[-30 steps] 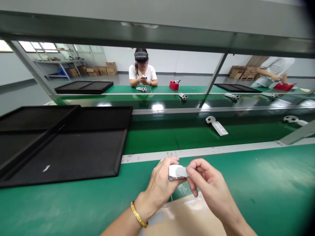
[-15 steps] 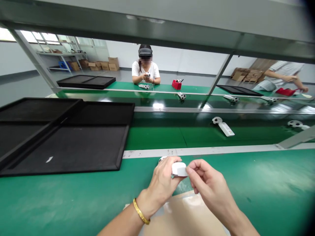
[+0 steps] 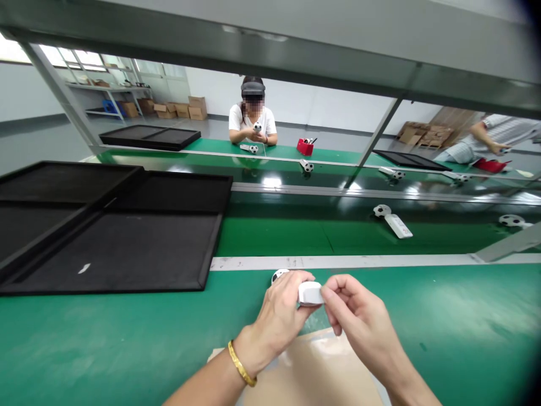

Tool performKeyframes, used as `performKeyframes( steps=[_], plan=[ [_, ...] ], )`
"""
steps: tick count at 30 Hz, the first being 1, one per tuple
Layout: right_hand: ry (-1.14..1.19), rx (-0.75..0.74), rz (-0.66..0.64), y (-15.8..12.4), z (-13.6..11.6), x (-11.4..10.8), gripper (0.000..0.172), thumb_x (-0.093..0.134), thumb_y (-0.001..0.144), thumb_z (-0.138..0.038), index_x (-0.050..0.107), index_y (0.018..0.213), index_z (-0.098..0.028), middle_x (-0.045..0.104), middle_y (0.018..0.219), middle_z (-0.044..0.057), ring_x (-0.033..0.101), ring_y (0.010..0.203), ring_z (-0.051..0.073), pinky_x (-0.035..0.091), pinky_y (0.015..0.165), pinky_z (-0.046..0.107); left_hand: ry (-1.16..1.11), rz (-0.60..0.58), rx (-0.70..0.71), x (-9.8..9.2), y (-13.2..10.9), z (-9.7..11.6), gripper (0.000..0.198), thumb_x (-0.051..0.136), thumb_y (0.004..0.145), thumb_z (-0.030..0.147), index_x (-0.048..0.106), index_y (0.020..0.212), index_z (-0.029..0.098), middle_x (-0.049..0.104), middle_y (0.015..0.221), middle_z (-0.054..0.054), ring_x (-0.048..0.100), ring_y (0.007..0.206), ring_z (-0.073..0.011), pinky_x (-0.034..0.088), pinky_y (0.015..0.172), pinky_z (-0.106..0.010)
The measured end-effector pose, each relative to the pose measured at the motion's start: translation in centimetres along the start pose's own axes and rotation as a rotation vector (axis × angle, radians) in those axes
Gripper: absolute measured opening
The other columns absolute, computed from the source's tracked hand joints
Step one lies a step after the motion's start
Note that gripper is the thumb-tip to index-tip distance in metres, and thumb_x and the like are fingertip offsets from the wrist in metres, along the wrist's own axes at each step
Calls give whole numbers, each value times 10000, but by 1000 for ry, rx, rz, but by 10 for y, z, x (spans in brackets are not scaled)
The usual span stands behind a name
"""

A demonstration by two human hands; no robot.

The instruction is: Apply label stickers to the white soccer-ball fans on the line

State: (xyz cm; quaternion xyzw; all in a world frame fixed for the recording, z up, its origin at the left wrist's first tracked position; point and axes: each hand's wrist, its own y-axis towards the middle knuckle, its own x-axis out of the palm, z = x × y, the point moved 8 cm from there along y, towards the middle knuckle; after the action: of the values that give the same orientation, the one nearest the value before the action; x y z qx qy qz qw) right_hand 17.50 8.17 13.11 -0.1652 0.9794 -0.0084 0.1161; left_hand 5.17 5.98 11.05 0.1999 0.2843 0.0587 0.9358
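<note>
My left hand [image 3: 279,307], a gold bracelet at its wrist, is closed around a white device [image 3: 310,293] with a football-patterned round end. The blunt white end points toward me. Past my knuckles, part of the black-and-white round end shows. Thumb and forefinger of my right hand [image 3: 357,310] are pinched together at the right edge of the white end; whatever lies between them is too small to make out. Below both hands, a beige sheet [image 3: 313,372] with a glossy surface lies on the green table [image 3: 127,338].
Black divided trays [image 3: 160,248] lie at left. A similar football-patterned device [image 3: 397,224] rests on the green belt [image 3: 270,231] beyond a pale rail. Across, a co-worker [image 3: 253,124] holds another device, near a red box [image 3: 305,146]. Grey posts and an overhead beam [image 3: 270,45] frame the view.
My hands keep nearly the same pose; a little more of the round end shows. The near belt's device has shifted right, those on the far belt left. The right-hand co-worker's arms have moved.
</note>
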Motion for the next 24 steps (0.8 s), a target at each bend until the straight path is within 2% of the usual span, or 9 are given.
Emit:
performKeyframes(
  steps=[4,12,24],
  plan=[
    [46,18,-26,5,8,5,328,613,837,-503,515,731,-209,492,507,-53,453,446,97,412,427,214,-1,12,5,0,0,0,332,687,818,199,517,1103,209,646,1048,-34,616,956,-214,496,830,-352],
    [39,12,-47,5,6,5,324,610,846,-498,529,742,-202,508,513,-52,466,445,90,430,438,207,-2,10,23,-1,-1,1,311,682,830,246,519,1092,207,648,1049,-39,621,951,-218,501,826,-355],
    [-4,9,-50,4,7,6,309,581,863,-491,529,758,-205,508,515,-57,467,455,85,425,457,201,12,28,56,-1,-3,2,327,693,813,193,514,1086,204,645,1021,-35,623,927,-218,503,796,-345]
  ],
)
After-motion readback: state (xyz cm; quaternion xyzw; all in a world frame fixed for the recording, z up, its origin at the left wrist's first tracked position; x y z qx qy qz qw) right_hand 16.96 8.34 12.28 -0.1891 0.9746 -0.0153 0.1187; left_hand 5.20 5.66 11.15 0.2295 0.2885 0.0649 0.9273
